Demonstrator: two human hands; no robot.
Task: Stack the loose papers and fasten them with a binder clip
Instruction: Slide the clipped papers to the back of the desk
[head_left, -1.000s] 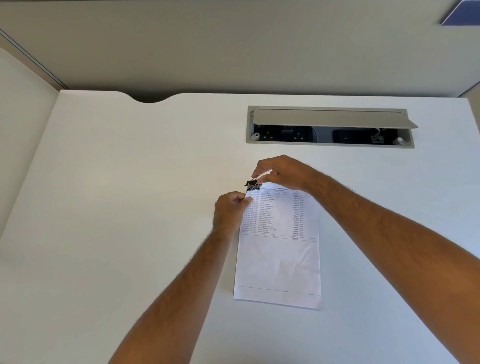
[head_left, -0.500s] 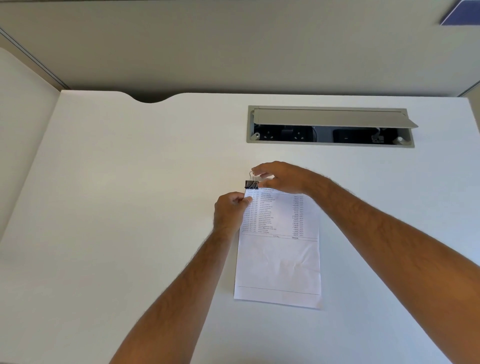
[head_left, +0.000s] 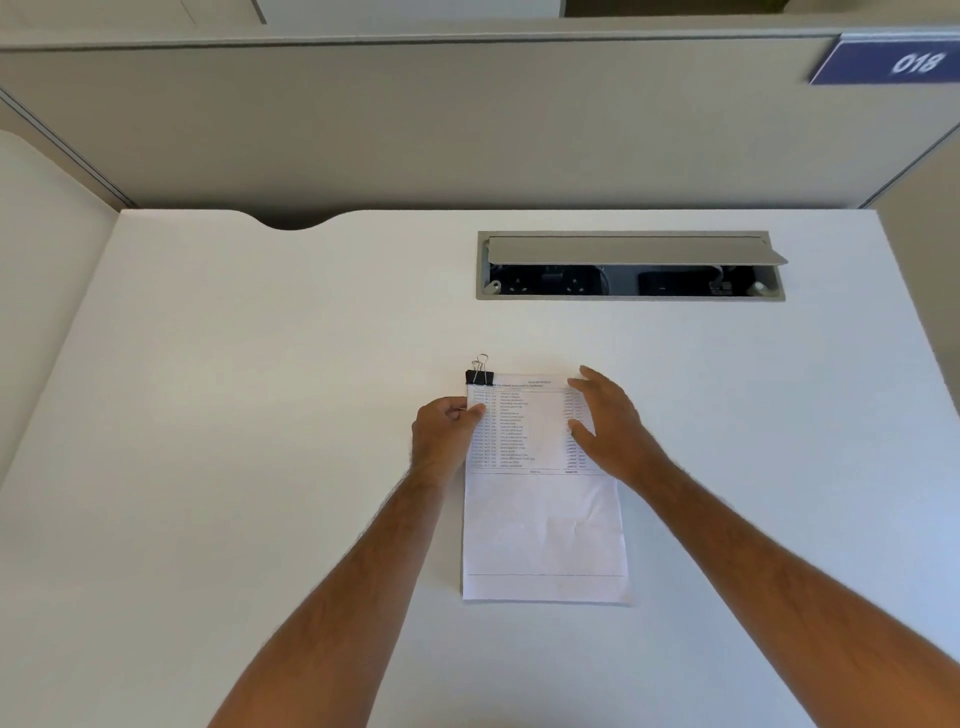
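Observation:
A stack of printed papers (head_left: 543, 519) lies flat in the middle of the white desk (head_left: 234, 415). A black binder clip (head_left: 480, 375) with silver wire handles grips the stack's top left corner. My left hand (head_left: 445, 431) pinches the left edge of the papers just below the clip. My right hand (head_left: 608, 423) hovers over the right side of the stack, fingers spread, holding nothing and apart from the clip.
A grey cable hatch (head_left: 631, 265) with its lid raised is set into the desk behind the papers. A beige partition wall (head_left: 467, 119) stands at the back, with a blue number sign (head_left: 901, 63) at top right.
My right hand has let go of the binder clip and moved right and back over the paper. The clip stays on the corner. The view has tilted up.

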